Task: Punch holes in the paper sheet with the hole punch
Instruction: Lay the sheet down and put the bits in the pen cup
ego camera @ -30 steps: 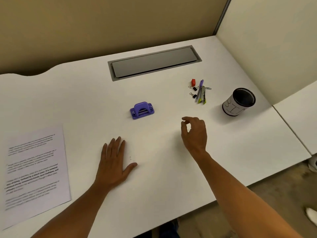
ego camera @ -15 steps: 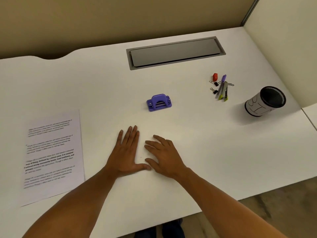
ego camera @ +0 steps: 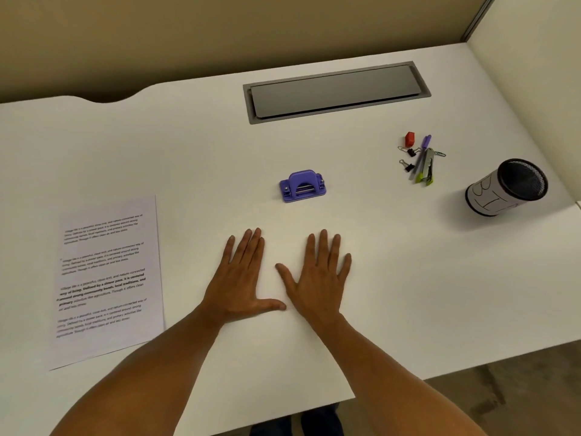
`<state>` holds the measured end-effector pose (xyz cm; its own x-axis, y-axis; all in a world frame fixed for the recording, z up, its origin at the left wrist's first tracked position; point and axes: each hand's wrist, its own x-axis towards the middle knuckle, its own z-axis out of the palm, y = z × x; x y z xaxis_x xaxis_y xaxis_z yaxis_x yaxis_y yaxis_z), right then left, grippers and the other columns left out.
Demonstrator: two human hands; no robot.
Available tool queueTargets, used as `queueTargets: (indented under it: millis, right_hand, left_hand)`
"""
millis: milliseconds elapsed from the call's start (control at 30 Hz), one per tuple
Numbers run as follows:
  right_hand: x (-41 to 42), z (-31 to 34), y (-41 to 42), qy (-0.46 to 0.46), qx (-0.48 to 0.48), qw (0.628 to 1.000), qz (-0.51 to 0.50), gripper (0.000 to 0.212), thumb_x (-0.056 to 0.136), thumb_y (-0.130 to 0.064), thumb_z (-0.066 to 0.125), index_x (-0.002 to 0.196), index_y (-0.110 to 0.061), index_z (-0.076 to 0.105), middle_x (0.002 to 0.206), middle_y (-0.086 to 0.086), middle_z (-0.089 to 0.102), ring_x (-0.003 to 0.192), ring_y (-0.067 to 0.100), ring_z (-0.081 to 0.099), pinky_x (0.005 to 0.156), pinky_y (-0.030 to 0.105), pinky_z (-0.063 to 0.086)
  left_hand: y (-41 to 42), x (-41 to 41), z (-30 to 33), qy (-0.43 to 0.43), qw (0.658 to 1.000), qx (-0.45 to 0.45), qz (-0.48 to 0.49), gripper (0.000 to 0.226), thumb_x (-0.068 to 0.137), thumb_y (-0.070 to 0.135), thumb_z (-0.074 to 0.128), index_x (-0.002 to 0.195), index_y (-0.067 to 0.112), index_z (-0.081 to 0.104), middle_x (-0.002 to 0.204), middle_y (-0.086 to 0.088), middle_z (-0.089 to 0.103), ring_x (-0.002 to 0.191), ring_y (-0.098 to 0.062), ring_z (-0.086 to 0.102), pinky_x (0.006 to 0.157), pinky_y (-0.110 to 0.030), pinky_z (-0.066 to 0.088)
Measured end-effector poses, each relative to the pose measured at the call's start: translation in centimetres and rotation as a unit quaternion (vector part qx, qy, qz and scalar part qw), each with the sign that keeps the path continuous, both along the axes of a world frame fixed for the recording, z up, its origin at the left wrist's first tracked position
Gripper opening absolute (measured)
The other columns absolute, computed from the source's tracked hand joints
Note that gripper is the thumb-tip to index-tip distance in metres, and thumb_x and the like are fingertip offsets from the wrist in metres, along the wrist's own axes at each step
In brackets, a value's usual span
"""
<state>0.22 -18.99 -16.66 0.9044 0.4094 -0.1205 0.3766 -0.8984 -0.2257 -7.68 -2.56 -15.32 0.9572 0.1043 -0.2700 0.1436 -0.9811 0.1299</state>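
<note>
Desk (ego camera: 408,294) surface, smooth, matte and white, is filling most of the view, with the purple hole punch (ego camera: 302,185) sitting near its middle as the landmark. Behind the punch and to its right, a long grey rectangular cable hatch (ego camera: 336,91) is lying flush in the desktop. Well to the left of the punch and nearer the person, the paper sheet (ego camera: 110,278) is lying flat, a thin white rectangle printed with four blocks of black text, one partly in bold; whether any holes are already in it is hard to tell from this angle. Just in front of the punch, the left hand (ego camera: 240,278) and the right hand (ego camera: 320,275) are resting palm down on the bare desk, fingers straight and spread, gripping nothing, the thumbs nearly meeting between them. Far to the right of the punch, a cylindrical black mesh pen cup (ego camera: 506,187) wrapped in white paper with hand-drawn marks is appearing tilted. The punch itself is looking like moulded plastic, a low flat base with an arched lever on top and a metal rod glinting under the arch. Right of the punch and slightly behind, a slim stapler (ego camera: 427,169) with green tips, a purple pen (ego camera: 423,151), two black binder clips (ego camera: 408,158) and a small red block (ego camera: 409,139) are lying in a loose cluster.
</note>
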Motion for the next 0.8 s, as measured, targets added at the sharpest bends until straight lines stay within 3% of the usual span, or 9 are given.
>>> queueTargets:
  millis: [100, 167, 233, 300, 367, 467, 567, 800]
  right_hand:
    - [-0.1, 0.3, -0.1, -0.006, 0.034, 0.999, 0.024, 0.077, 0.099, -0.061, 0.029, 0.157, -0.011, 0.021, 0.166, 0.01, 0.016, 0.154, 0.031, 0.004, 0.121, 0.058, 0.013]
    - [-0.4, 0.5, -0.7, -0.013, 0.064, 0.984, 0.168, 0.065, 0.103, -0.05, 0.031, 0.156, -0.013, 0.026, 0.165, 0.007, 0.02, 0.154, 0.028, 0.004, 0.121, 0.058, 0.016]
    - [-0.7, 0.5, -1.5, -0.021, 0.055, 0.942, 0.332, 0.057, 0.106, -0.043, 0.028, 0.155, -0.015, 0.031, 0.164, 0.002, 0.024, 0.155, 0.027, 0.002, 0.12, 0.056, 0.017]
    - [-0.7, 0.3, -2.1, -0.016, 0.028, 0.909, 0.416, 0.056, 0.106, -0.046, 0.024, 0.155, -0.019, 0.029, 0.164, -0.002, 0.024, 0.154, 0.027, -0.002, 0.122, 0.054, 0.01]
    - [-0.4, 0.4, -2.5, -0.019, 0.005, 0.899, 0.437, 0.062, 0.104, -0.055, 0.024, 0.156, -0.022, 0.027, 0.164, -0.005, 0.023, 0.154, 0.029, -0.005, 0.123, 0.055, 0.004]
    - [0.0, 0.7, -3.3, -0.025, -0.028, 0.912, 0.407, 0.074, 0.099, -0.067, 0.023, 0.157, -0.021, 0.021, 0.166, -0.004, 0.015, 0.154, 0.031, -0.008, 0.122, 0.06, 0.005]
    - [0.1, 1.0, -4.3, -0.008, -0.047, 0.948, 0.314, 0.084, 0.095, -0.073, 0.022, 0.158, -0.018, 0.017, 0.167, -0.002, 0.009, 0.154, 0.032, -0.009, 0.12, 0.062, 0.008]
    - [0.1, 1.3, -5.4, 0.004, -0.071, 0.992, 0.101, 0.085, 0.096, -0.071, 0.018, 0.158, -0.013, 0.016, 0.167, 0.004, 0.01, 0.153, 0.035, -0.006, 0.121, 0.062, 0.0]
  left_hand:
    - [-0.1, -0.1, 0.1, -0.001, 1.0, -0.001, 0.002, 0.136, 0.062, 0.102, 0.025, 0.156, 0.008, -0.006, 0.165, -0.008, -0.016, 0.153, -0.025, -0.015, 0.124, -0.055, 0.005]
    - [0.0, -0.1, 0.2, -0.006, 1.0, 0.001, -0.007, 0.132, 0.066, 0.099, 0.024, 0.156, 0.006, -0.003, 0.165, -0.01, -0.013, 0.153, -0.026, -0.013, 0.124, -0.055, 0.006]
    - [0.1, -0.1, 0.1, -0.009, 1.0, 0.0, -0.015, 0.127, 0.07, 0.097, 0.022, 0.156, 0.006, 0.0, 0.165, -0.01, -0.011, 0.154, -0.026, -0.012, 0.123, -0.055, 0.008]
    - [0.2, -0.1, 0.0, 0.0, 1.0, 0.0, -0.017, 0.126, 0.069, 0.096, 0.02, 0.157, 0.008, -0.001, 0.166, -0.01, -0.012, 0.153, -0.026, -0.012, 0.123, -0.055, 0.008]
    - [0.3, -0.1, -0.1, 0.006, 1.0, 0.002, -0.014, 0.126, 0.068, 0.097, 0.018, 0.157, 0.009, -0.001, 0.165, -0.009, -0.013, 0.153, -0.026, -0.012, 0.123, -0.055, 0.009]
    - [0.2, -0.1, 0.1, 0.005, 1.0, 0.003, -0.012, 0.13, 0.067, 0.099, 0.021, 0.156, 0.008, -0.003, 0.165, -0.01, -0.014, 0.153, -0.026, -0.013, 0.124, -0.055, 0.007]
    - [0.1, -0.1, 0.2, 0.003, 1.0, 0.006, -0.012, 0.133, 0.065, 0.1, 0.022, 0.156, 0.006, -0.005, 0.165, -0.01, -0.016, 0.153, -0.026, -0.015, 0.124, -0.054, 0.006]
    - [-0.3, -0.1, 0.5, -0.009, 1.0, 0.005, 0.002, 0.128, 0.07, 0.097, 0.026, 0.156, 0.006, -0.002, 0.165, -0.009, -0.013, 0.153, -0.025, -0.014, 0.124, -0.054, 0.007]
